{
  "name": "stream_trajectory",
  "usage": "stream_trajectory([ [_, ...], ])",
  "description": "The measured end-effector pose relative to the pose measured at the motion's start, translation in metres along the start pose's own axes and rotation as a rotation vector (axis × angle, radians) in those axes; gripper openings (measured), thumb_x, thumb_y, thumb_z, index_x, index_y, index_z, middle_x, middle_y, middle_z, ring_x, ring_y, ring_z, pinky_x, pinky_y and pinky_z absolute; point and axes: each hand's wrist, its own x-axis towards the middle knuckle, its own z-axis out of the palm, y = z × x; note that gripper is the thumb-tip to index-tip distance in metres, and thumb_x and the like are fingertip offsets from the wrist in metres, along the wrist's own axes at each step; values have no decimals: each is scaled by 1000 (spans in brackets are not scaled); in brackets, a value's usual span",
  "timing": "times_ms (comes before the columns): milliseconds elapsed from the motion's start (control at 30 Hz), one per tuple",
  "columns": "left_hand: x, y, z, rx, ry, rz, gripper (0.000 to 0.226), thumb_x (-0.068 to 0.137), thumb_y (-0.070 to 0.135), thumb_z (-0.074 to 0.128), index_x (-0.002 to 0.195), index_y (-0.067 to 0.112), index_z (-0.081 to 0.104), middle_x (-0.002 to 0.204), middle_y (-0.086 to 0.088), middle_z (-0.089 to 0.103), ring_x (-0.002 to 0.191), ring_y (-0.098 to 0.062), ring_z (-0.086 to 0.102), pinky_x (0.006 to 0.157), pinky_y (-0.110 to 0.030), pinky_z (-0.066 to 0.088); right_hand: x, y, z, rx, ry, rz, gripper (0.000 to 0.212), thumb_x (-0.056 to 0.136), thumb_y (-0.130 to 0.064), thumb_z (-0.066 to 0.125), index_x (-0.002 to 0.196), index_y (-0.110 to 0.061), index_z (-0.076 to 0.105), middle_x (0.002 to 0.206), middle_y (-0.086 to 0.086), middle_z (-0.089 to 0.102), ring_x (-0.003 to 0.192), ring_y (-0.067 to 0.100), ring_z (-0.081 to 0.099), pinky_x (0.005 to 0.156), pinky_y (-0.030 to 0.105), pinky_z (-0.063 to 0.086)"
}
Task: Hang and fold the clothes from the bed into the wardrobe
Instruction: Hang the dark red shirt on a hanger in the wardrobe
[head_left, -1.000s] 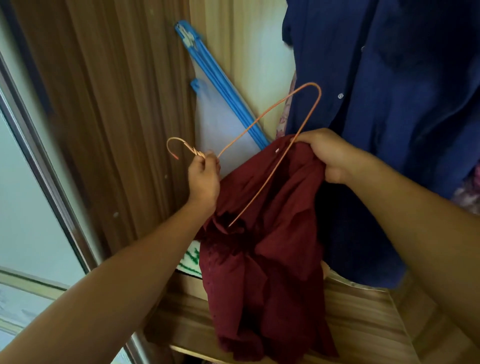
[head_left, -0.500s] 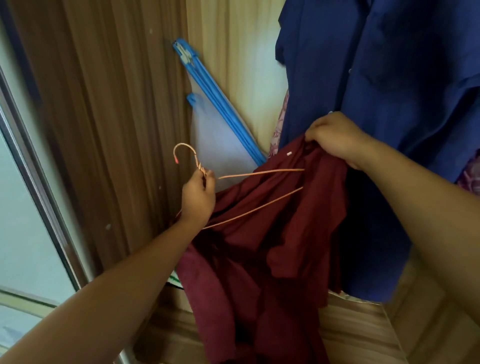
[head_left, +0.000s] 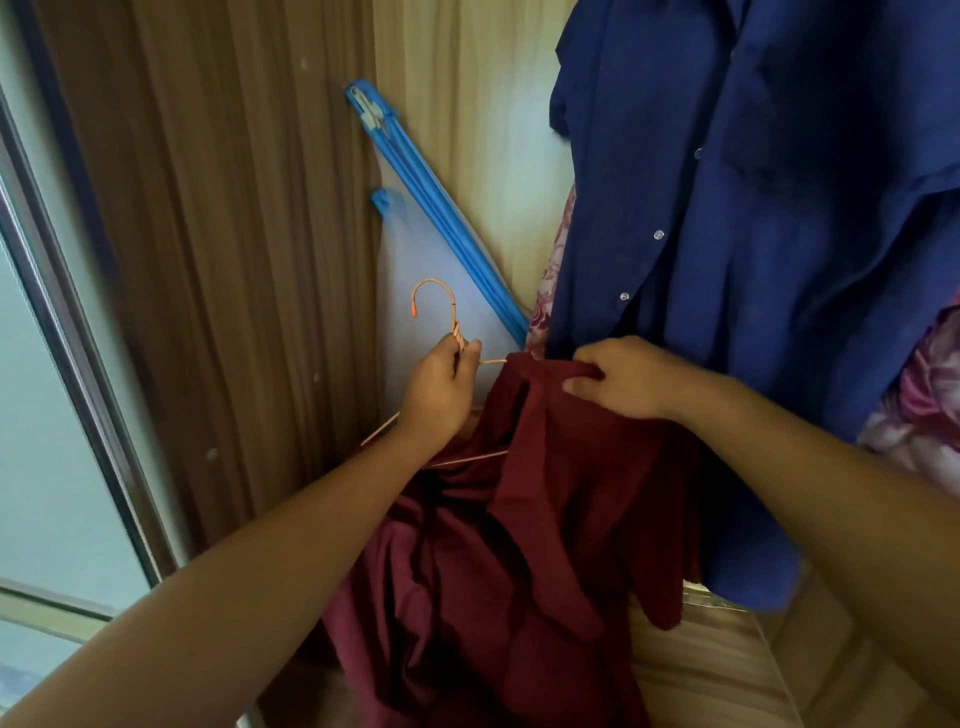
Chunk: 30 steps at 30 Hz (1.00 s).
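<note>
- The left hand is curled round the twisted neck of the thin, copper-coloured wire hanger, with the hook upward, probably to steady it while cloth goes on.
- The right hand pinches a bunched top edge of the maroon garment, apparently drawing it over the hanger's right arm.
- The garment is soft, matte and creased. It hangs limp between the hands inside the wardrobe, in front of a buttoned blue shirt.
- Its lower folds drop toward the striped wood shelf.

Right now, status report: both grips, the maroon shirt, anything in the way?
Left grip holds hanger at its neck. Right grip pinches maroon shirt at top edge, hanger partly inside. Blue shirt hangs close beside.
</note>
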Motion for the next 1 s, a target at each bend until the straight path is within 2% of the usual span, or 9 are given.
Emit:
stream_trajectory([
  [133,5,-19,1,-178,57,-203,27,107,24,45,96,7,63,76,1,63,71,-8,59,67,-17,46,-10,8,12,-155,129,-75,35,105,-42,44,82,-20,57,75,-2,58,72,20,58,68,39,52],
  [200,10,-41,-5,-123,96,-343,27,106,22,40,110,6,62,96,-12,68,92,-26,63,87,-28,51,-13,12,12,-160,138,-73,34,105,-42,43,85,-20,59,74,-3,58,71,20,59,67,39,52],
  [300,11,-77,-17,177,-144,-543,35,105,22,41,131,2,55,130,-23,59,119,-38,57,100,-39,46,-16,16,15,-160,140,-57,36,106,-42,43,86,-17,61,73,-3,58,72,19,60,68,38,51],
  [400,3,-94,-18,239,-349,-689,45,105,32,45,134,-1,56,136,-22,58,126,-36,55,96,-33,44,-17,20,21,-144,122,-56,37,106,-40,42,82,-18,58,73,-2,59,70,18,59,67,38,51],
  [567,-2,-103,-17,236,-331,-687,42,105,30,49,130,0,62,139,-17,59,121,-27,56,81,-19,32,-16,26,29,-148,110,-55,36,107,-40,41,75,-24,48,71,-5,54,69,18,57,66,37,49],
  [767,-2,-114,-30,385,-373,-622,42,98,33,57,110,-5,71,115,-25,69,109,-37,65,76,-29,41,-18,36,34,-224,137,-65,35,107,-42,38,80,-23,49,71,-6,54,70,18,58,63,34,47],
  [867,-12,-112,-34,523,-446,-556,63,90,58,45,123,9,67,126,-19,67,116,-37,61,86,-28,48,-21,41,36,-237,140,-55,36,107,-44,38,82,-21,52,73,-5,56,71,19,58,65,36,50],
  [933,-16,-115,-33,475,-530,-559,56,96,51,54,130,7,63,129,-18,65,120,-34,60,78,-16,43,-22,44,38,-244,138,-52,36,107,-44,37,82,-21,52,72,-6,54,69,17,57,63,35,48],
  [1000,-17,-119,-33,500,-633,-616,52,96,40,64,134,5,60,131,-17,64,112,-29,62,78,-18,38,-24,45,40,-266,132,-48,37,107,-43,37,83,-21,53,70,-8,52,67,15,55,59,32,45],
])
